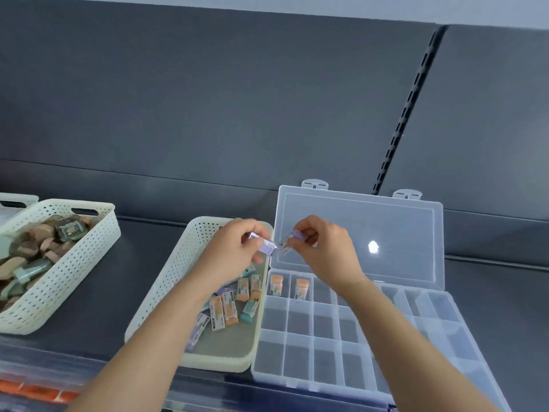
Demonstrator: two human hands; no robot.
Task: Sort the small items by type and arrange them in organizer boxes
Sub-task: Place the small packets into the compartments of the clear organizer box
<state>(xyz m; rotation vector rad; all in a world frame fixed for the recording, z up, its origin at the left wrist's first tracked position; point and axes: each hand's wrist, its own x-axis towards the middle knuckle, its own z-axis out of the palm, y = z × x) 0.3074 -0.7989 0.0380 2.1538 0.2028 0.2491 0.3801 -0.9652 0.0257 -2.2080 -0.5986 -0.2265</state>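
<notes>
Small items (225, 310), little rectangular packets in orange, teal and lilac, lie jumbled in the cream perforated basket (157, 307) up close. Just beside it sits the clear plastic organizer box (286, 331), a grid of square cells, with two orange packets (276, 283) upright in neighbouring far-row cells. Above, the left hand (234, 248) has its fingers pinched on a lilac packet (266, 246), and the right hand (323, 248) pinches a second lilac packet (286, 240), tips nearly meeting. Behind them the translucent lid (356, 233) stands open. Far left, another perforated basket (59, 278) is heaped with brown and green pieces (29, 248).
</notes>
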